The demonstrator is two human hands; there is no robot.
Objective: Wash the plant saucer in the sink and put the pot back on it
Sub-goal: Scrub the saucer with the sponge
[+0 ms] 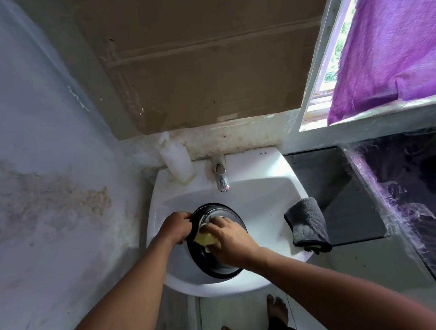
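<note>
Head view: saucer (pixel 218 264) tilted in sink (pixel 264 187), left hand (pixel 176 227) gripping rim, right hand (pixel 229 240) clutching sponge (pixel 205 238)

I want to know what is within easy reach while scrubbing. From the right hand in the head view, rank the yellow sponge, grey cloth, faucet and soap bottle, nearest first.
From the right hand:
1. Yellow sponge, under its fingers.
2. Grey cloth, on the sink's right rim.
3. Faucet, at the back centre.
4. Soap bottle, back left corner.
</note>
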